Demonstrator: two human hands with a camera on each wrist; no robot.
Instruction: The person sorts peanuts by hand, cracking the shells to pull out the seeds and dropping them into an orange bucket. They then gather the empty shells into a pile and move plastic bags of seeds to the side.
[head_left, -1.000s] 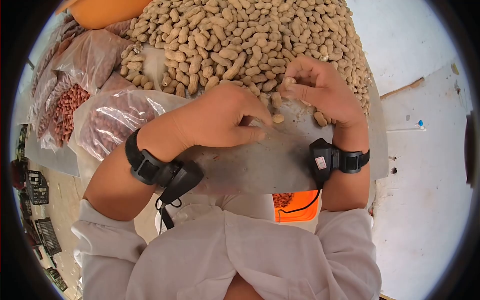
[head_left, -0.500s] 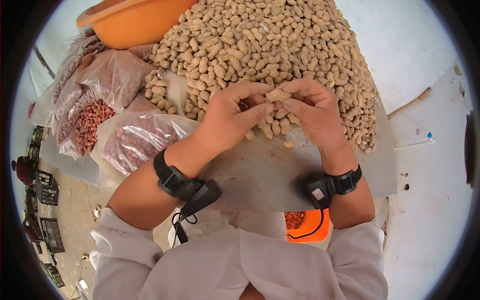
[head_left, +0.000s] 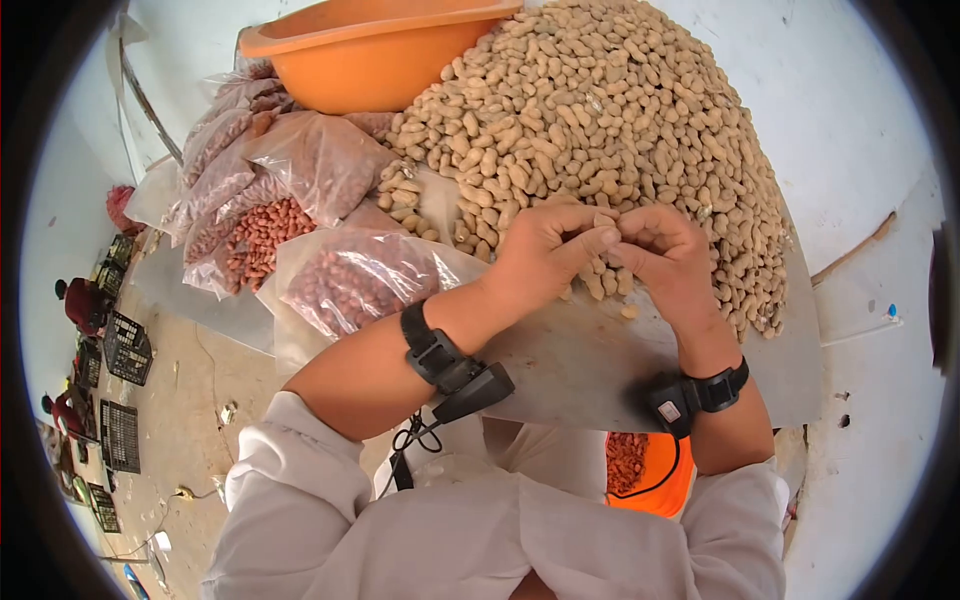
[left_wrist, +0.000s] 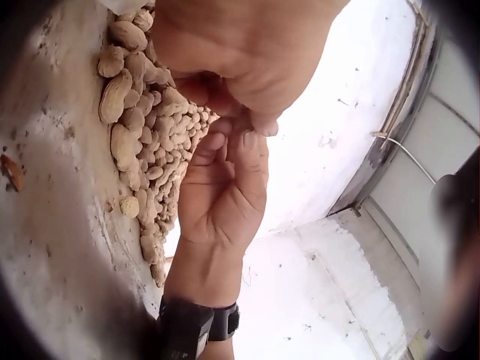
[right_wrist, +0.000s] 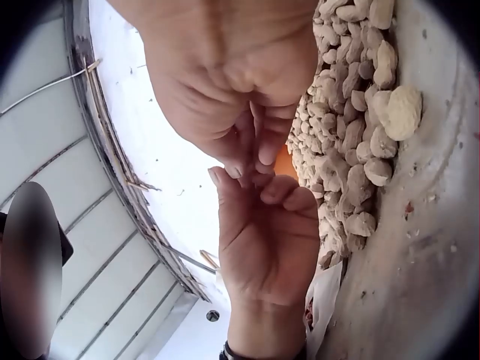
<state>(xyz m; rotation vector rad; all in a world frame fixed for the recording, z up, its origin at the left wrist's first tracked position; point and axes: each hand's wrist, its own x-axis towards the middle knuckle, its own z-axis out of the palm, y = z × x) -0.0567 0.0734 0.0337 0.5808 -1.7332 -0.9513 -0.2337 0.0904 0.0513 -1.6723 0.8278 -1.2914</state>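
Observation:
Both hands meet fingertip to fingertip above the table's edge of the peanut pile point(head_left: 600, 110). My left hand point(head_left: 550, 252) has its thumb and fingers pinched on a peanut in its shell point(head_left: 604, 220). From the other side my right hand point(head_left: 675, 265) pinches the same peanut. Fingertips cover most of it; just a bit of tan shell shows in the head view. In the left wrist view, the right hand point(left_wrist: 221, 191) faces the left hand point(left_wrist: 240, 56), thumbs close together. Loose unshelled peanuts point(right_wrist: 367, 142) lie just beyond the hands in the right wrist view.
An orange basin point(head_left: 370, 60) stands behind clear bags of red peanut kernels point(head_left: 350, 280) at the left. Below the grey tabletop point(head_left: 560, 375) sits an orange container point(head_left: 675, 470) with reddish bits. A white wall point(head_left: 880, 340) borders the right. Black crates point(head_left: 120, 435) stand on the floor.
The hands were apart a second ago, the right one holding a peanut by the pile. They came together around it, and it is now mostly covered. The head view has swung left.

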